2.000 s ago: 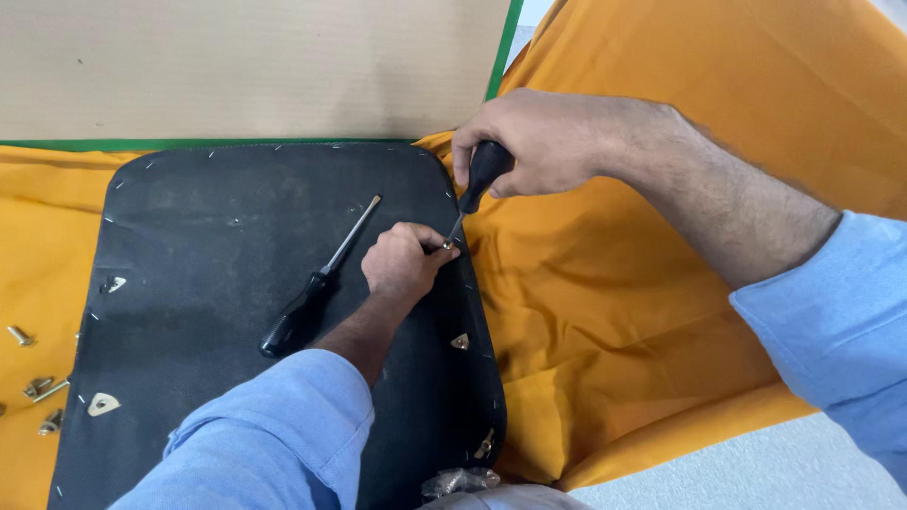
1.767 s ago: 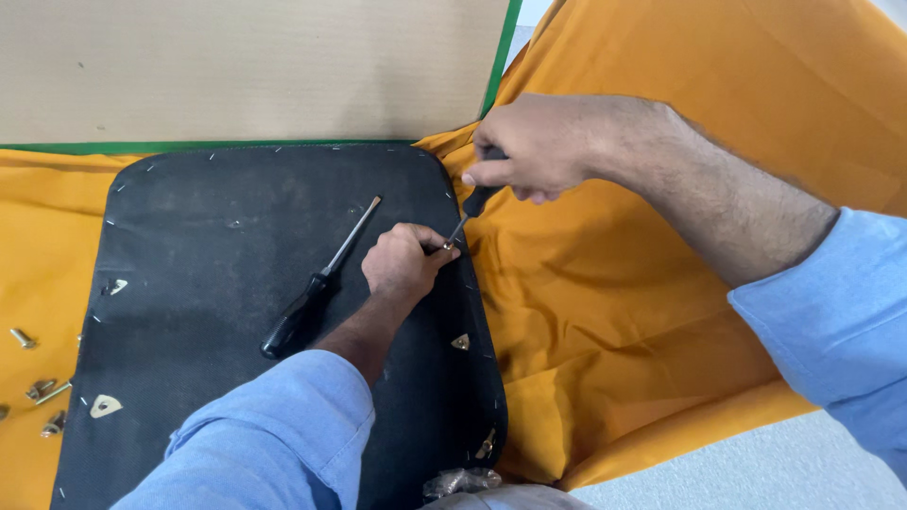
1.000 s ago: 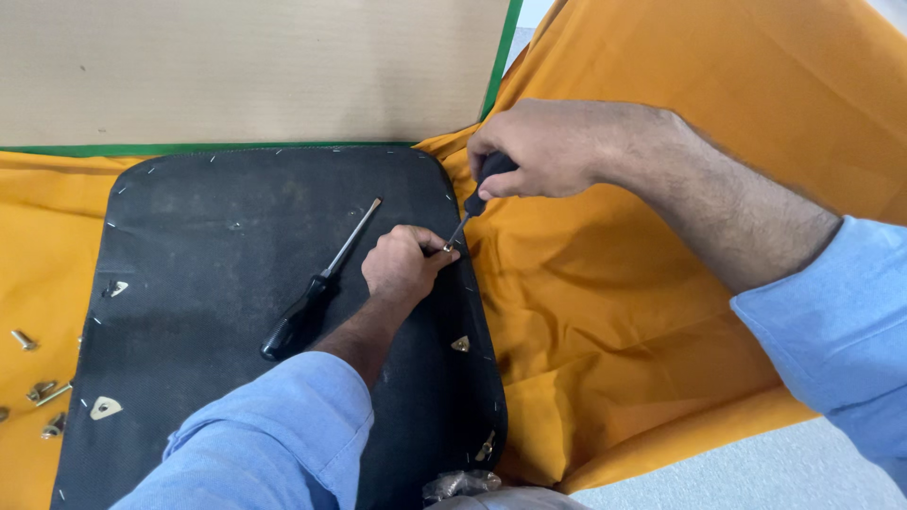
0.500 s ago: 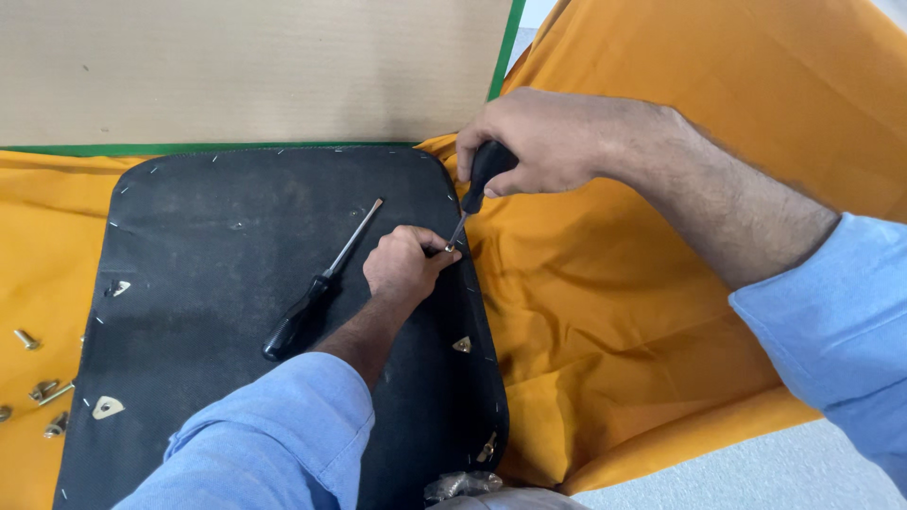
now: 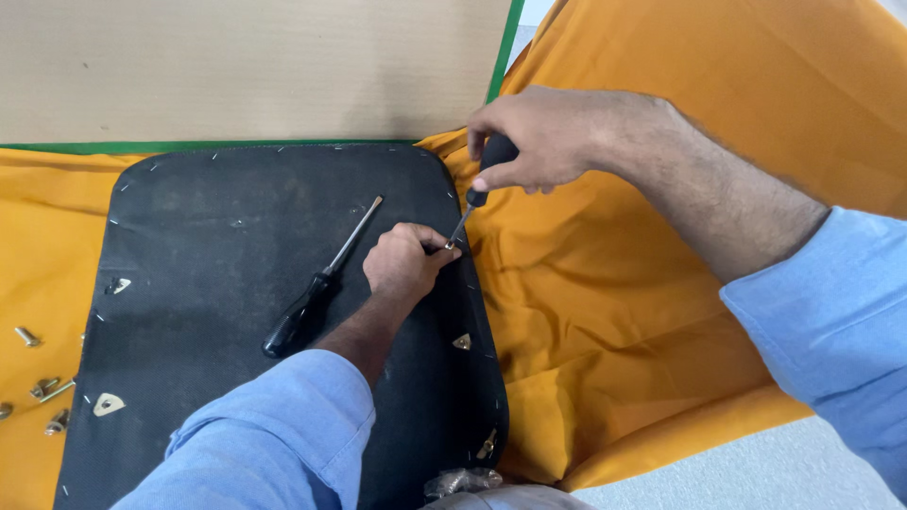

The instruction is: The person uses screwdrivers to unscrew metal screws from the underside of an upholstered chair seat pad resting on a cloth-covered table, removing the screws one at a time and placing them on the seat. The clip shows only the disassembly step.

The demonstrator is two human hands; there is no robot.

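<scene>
A black fabric-covered panel [image 5: 227, 246] lies flat on orange cloth. My right hand [image 5: 539, 132] grips the black handle of a screwdriver [image 5: 480, 184], whose tip meets the panel near its right edge. My left hand [image 5: 404, 263] rests on the panel with its fingertips pinched around a small fastener at that tip. A second black-handled screwdriver [image 5: 316, 283] lies loose on the panel, just left of my left hand.
Small metal brackets sit on the panel at the right edge [image 5: 462, 341] and lower left [image 5: 107, 404]. Loose brass screws [image 5: 42, 387] lie on the orange cloth [image 5: 624, 312] at far left. A cardboard sheet [image 5: 246, 66] with a green border lies behind.
My right hand has shifted its grip back and forth on the screwdriver handle, turning it in place. My left hand and the loose screwdriver stay put.
</scene>
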